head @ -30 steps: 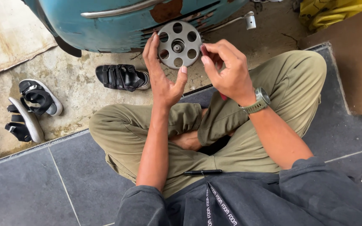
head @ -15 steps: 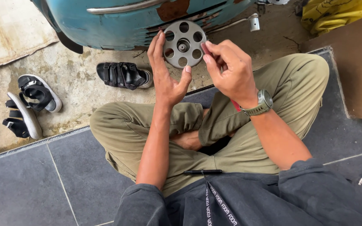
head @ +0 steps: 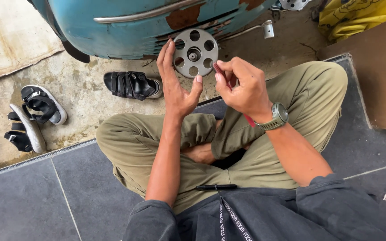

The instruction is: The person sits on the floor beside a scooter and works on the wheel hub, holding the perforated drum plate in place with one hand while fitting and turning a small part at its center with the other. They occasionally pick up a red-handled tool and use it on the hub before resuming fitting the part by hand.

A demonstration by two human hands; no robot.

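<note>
I sit cross-legged in olive trousers. My left hand (head: 175, 85) holds up a round grey metal disc (head: 195, 52) with several holes around a central hub, gripping its rim between fingers and thumb. My right hand (head: 242, 87), with a green wristwatch, is closed on a thin red-handled tool (head: 248, 119) whose tip reaches the disc's right edge. The tool's handle runs down behind my wrist.
A worn blue vehicle body (head: 135, 22) with rust patches stands just beyond the disc. Black sandals (head: 132, 85) and another pair (head: 34, 116) lie on the concrete at left. A black pen (head: 216, 187) rests on my lap. A brown board (head: 376, 76) lies at right.
Both hands and the disc hold nearly the same pose; the view has shifted slightly, and the right hand's fingers have closed tighter around the tool near the disc's edge.
</note>
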